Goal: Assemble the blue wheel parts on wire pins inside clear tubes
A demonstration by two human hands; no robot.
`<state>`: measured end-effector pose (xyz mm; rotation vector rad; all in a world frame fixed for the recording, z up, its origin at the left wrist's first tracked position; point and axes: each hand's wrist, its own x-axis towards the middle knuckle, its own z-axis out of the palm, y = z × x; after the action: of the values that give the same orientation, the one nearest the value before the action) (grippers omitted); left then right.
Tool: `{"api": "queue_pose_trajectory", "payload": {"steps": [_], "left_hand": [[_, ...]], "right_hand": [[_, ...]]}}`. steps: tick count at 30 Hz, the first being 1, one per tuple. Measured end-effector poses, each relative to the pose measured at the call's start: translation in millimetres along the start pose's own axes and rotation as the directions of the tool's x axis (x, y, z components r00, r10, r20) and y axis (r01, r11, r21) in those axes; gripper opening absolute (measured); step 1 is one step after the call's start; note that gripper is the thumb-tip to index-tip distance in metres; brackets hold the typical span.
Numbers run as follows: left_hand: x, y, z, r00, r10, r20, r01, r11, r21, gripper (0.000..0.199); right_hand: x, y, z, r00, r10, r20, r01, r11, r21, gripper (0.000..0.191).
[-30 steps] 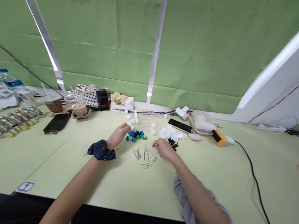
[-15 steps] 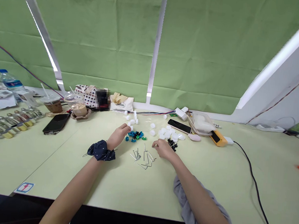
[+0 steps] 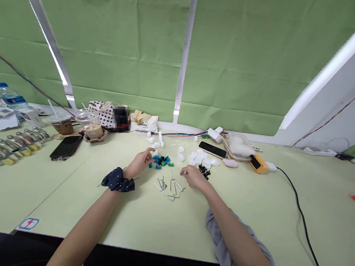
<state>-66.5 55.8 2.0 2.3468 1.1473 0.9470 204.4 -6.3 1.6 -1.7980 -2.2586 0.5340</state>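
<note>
My left hand [image 3: 140,163] is beside the left edge of a pile of blue and black small parts [image 3: 162,160], its fingers apart with nothing seen between them. My right hand [image 3: 192,176] rests left of some black parts [image 3: 204,171], fingertips pinched together; anything between them is too small to make out. Several metal hex keys [image 3: 175,187] lie between and below the hands. White round caps [image 3: 199,156] are heaped behind my right hand, and more white caps [image 3: 159,142] stand behind the blue pile. A small green part [image 3: 170,165] lies at the pile's right side.
A phone [image 3: 212,150], a plastic container [image 3: 239,146] and a yellow device [image 3: 258,164] with a black cable lie on the right. Drink cups [image 3: 93,130], a dark phone [image 3: 66,147] and a row of small bottles [image 3: 12,145] occupy the left. A white bag [image 3: 144,124] sits behind.
My left hand has pulled back slightly to the left of the blue pile, and its fingers have opened. My right hand has hardly moved.
</note>
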Motion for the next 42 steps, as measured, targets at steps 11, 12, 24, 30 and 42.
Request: {"api": "queue_pose_trajectory", "payload": {"steps": [11, 12, 24, 30, 42], "left_hand": [[-6, -7, -2.1, 0.990, -0.136, 0.035, 0.140, 0.979, -0.150, 0.024], [-6, -7, -2.6, 0.989, -0.141, 0.048, 0.147, 0.979, -0.140, 0.024], [-9, -9, -0.2, 0.966, -0.188, 0.178, 0.233, 0.931, -0.281, 0.033], [-10, -14, 2.0, 0.966, -0.173, 0.191, 0.227, 0.922, -0.314, 0.032], [-8, 3, -1.1, 0.990, -0.138, 0.039, 0.143, 0.947, -0.288, 0.027]], "right_hand": [[-1, -3, -2, 1.000, 0.014, 0.011, -0.015, 1.000, 0.018, 0.025], [-2, -3, -2, 1.000, 0.011, 0.009, -0.011, 1.000, 0.016, 0.025], [2, 0, -1, 1.000, -0.011, -0.009, 0.010, 0.999, -0.041, 0.024], [3, 2, 2, 1.000, -0.020, -0.015, 0.020, 0.999, -0.047, 0.025], [1, -4, 0, 0.997, -0.044, -0.069, 0.040, 0.997, -0.066, 0.024]]}}
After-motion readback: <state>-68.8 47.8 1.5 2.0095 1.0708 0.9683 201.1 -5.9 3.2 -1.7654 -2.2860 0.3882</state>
